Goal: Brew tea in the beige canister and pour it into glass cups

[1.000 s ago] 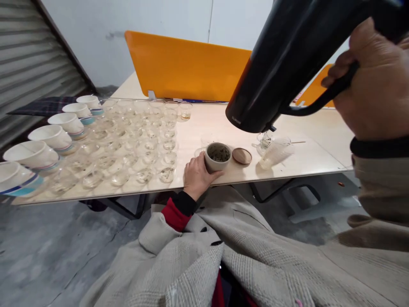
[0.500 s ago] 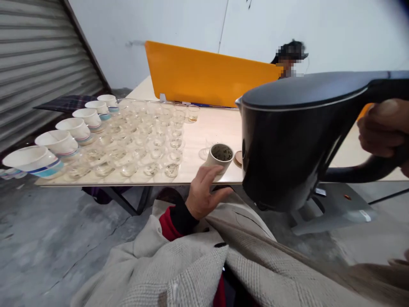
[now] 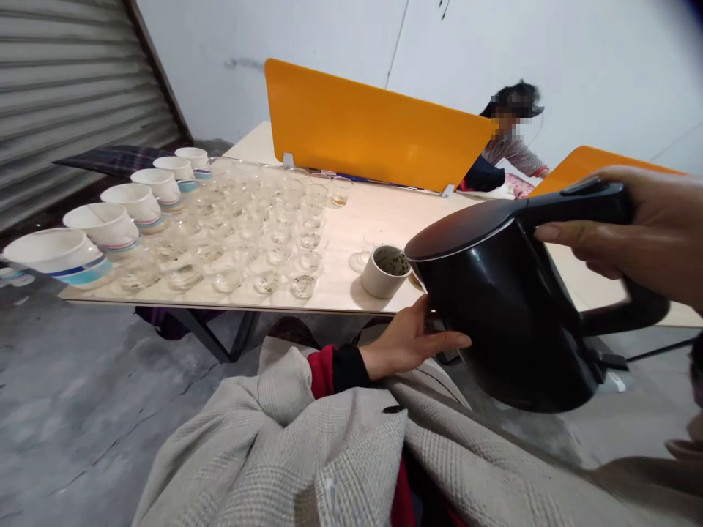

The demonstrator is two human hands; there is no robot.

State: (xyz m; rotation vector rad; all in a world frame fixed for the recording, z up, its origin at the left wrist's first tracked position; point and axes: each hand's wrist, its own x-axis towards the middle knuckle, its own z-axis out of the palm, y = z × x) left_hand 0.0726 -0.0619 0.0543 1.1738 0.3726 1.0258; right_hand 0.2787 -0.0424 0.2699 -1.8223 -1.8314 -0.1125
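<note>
A pale wooden surface point(image 3: 373, 219) carries the tableware; one orange divider panel point(image 3: 373, 128) stands along its far edge and a second orange panel point(image 3: 593, 165) rises to the right. One black kettle point(image 3: 510, 307) hangs tilted off the near edge, lid shut. The right hand point(image 3: 648, 230) is wrapped around its handle; the left hand point(image 3: 409, 340), fingers extended and apart, touches the kettle's lower side. Six white bowls point(image 3: 104, 223) with coloured bands line the left edge. Beside them stands a grid of small clear glasses point(image 3: 263, 234), too many and too blurred to count. One beige cup point(image 3: 384, 271) stands just beside the kettle's spout.
</note>
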